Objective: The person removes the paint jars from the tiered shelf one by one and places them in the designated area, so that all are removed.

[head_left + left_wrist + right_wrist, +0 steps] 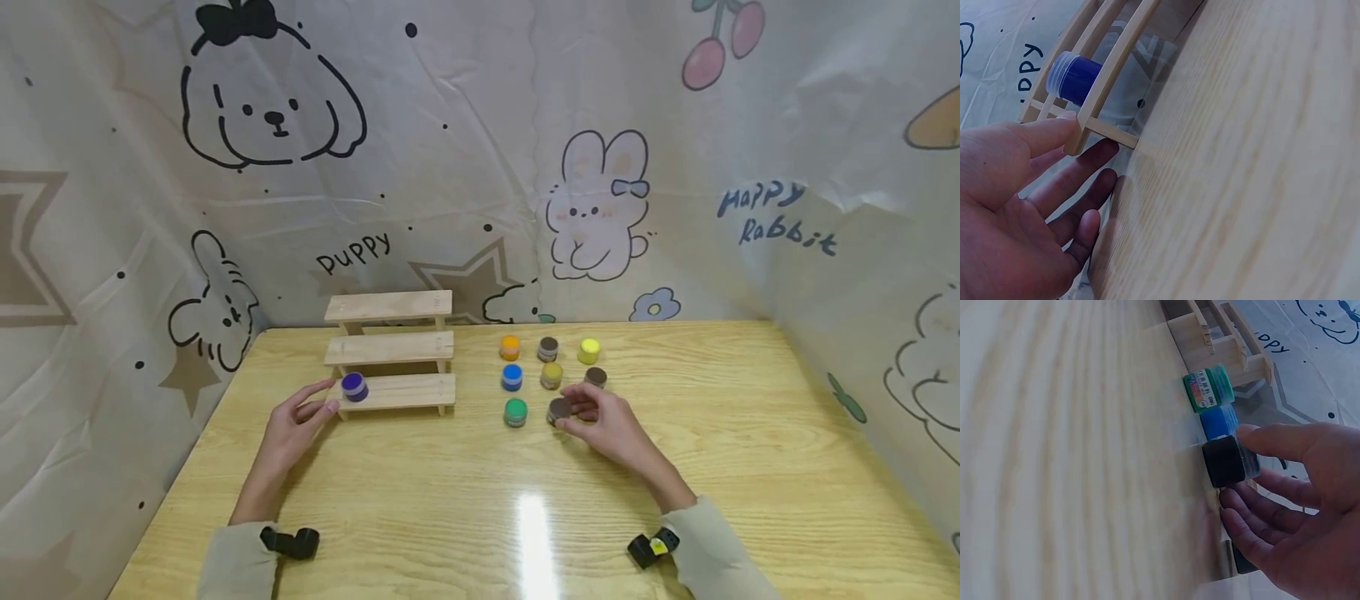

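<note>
My left hand (298, 427) is at the left end of a three-step wooden stand (405, 393), thumb and fingers holding the end of its lowest step. On that step, close to the fingers, sits a purple paint jar (354, 386) with a clear lid. My right hand (606, 423) grips a dark, nearly black paint jar (1224, 461) between thumb and fingers. Beside it stand a green jar (515, 412) and a blue jar (512, 377). Another dark jar (596, 377) is just behind the right hand's fingers.
Farther back on the wooden table (420, 500) stand an orange jar (510, 347), a brown-black jar (548, 348), a yellow jar (589, 350) and an ochre jar (551, 375). A printed cloth (465, 167) with cartoon animals hangs behind the table and along its sides.
</note>
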The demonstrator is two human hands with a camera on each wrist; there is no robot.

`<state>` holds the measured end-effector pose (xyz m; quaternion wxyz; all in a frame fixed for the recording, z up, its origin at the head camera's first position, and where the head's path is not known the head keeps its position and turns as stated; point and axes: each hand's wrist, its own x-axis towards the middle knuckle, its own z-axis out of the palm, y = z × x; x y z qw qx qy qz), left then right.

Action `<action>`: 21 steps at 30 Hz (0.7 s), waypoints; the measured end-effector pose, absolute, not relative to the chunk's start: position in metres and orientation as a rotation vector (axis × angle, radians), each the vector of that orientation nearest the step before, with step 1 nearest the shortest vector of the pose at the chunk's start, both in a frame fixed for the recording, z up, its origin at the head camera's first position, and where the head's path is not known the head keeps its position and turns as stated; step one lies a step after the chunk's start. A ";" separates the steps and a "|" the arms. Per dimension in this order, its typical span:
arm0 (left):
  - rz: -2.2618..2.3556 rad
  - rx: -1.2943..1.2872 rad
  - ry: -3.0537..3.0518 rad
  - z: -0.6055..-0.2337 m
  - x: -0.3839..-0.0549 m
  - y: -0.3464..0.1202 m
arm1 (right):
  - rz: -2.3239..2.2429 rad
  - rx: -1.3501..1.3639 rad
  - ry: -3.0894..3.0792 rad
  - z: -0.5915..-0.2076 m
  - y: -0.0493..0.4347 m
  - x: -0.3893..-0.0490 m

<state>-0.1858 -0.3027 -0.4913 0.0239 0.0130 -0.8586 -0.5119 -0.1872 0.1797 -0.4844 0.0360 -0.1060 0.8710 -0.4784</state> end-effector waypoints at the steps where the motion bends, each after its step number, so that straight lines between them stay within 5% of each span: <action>1: -1.578 0.039 -2.661 -0.491 -0.186 -0.302 | -1.475 -0.333 2.672 -0.483 0.181 -0.187; 11: -1.565 0.031 -2.671 -0.491 -0.186 -0.303 | -1.604 -0.462 2.749 -0.463 0.171 -0.184; 21: -1.548 0.029 -2.667 -0.490 -0.185 -0.303 | -1.762 -0.764 2.656 -0.445 0.113 -0.186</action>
